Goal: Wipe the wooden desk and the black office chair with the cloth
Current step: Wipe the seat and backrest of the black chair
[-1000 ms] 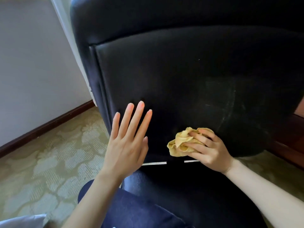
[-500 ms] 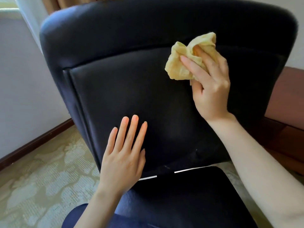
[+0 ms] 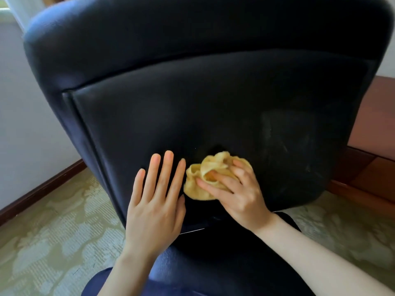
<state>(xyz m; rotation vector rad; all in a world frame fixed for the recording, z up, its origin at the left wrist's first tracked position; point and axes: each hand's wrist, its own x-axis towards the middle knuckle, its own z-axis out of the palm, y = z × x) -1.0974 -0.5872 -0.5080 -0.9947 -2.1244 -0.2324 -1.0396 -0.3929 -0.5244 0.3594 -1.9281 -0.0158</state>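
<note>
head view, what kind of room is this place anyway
Most likely an indoor office or study, possibly a hotel room. A black office chair fills the view, a reddish wooden desk stands at the right behind it, and pale patterned carpet meets a plain wall with a dark baseboard.

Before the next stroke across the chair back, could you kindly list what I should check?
1. Grip of right hand on yellow cloth: ok.
2. Contact of cloth with black chair backrest: ok.
3. Flat left hand steadying backrest: ok.
4. Clearance of left fingers from cloth: not ok, right beside it.
5. Removal of streaks on backrest's right side: not ok.
6. State of wooden desk: cannot tell, mostly out of view.
</note>
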